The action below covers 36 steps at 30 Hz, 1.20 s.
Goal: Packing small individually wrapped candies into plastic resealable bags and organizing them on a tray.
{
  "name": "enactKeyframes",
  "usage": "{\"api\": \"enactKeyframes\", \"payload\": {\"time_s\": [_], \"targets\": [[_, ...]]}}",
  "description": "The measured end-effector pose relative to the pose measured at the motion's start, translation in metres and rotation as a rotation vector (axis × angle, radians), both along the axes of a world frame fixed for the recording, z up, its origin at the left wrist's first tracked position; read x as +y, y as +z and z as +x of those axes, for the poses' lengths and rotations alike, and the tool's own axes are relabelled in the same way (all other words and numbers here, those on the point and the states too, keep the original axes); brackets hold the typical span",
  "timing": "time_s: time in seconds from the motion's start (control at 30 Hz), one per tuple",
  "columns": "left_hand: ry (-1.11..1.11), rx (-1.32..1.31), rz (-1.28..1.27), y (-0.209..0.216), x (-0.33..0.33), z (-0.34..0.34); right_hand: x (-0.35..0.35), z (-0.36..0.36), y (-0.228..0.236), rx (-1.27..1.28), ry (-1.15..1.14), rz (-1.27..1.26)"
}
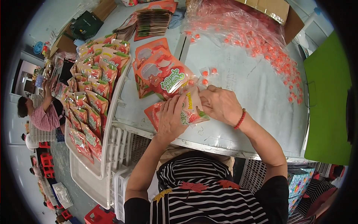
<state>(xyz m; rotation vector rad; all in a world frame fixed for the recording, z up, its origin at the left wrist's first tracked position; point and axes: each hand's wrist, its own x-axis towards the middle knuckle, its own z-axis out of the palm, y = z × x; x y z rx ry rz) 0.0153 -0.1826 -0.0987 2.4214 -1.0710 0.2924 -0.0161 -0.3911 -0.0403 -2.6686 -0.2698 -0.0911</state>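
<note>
A red and pink candy pouch (pixel 192 107) lies tilted near the table's front edge, between my two hands. My left hand (pixel 171 118) is closed over its left side, fingers across the printed front. At the pouch's right edge, the fingers of my right hand (pixel 223 104) are bent and pinched against the film; their tips are partly hidden. A red bead bracelet (pixel 240 118) circles my right wrist. Just beyond the hands are a few small wrapped red candies (pixel 205 81). Several flat pouches (pixel 158 71) overlap behind my left hand.
A large clear bag (pixel 231 22) spills many wrapped candies (pixel 289 72) along the table's far right. Stacked pouches (pixel 153 23) stand at the back. Left of the table, a white tray (pixel 110 125) holds plump pouches. A green panel (pixel 328 97) borders the right; another person (pixel 44 114) works far left.
</note>
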Motion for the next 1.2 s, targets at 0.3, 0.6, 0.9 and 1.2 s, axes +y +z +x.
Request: {"api": "enactKeyframes", "payload": {"time_s": [0.3, 0.6, 0.9, 1.2], "targets": [[0.029, 0.157, -0.188, 0.002, -0.014, 0.0, 0.008, 0.012, -0.025, -0.088, -0.091, 0.622], [0.059, 0.109, -0.282, -0.007, -0.018, 0.001, 0.032, 0.017, -0.04, -0.447, -0.268, 0.617], [0.041, 0.132, -0.262, -0.011, -0.015, -0.002, 0.033, 0.008, -0.039, -0.082, -0.164, 0.666], [0.095, 0.259, -0.554, 0.001, 0.005, 0.014, 0.007, 0.024, -0.019, -0.391, -0.229, 0.847]]}}
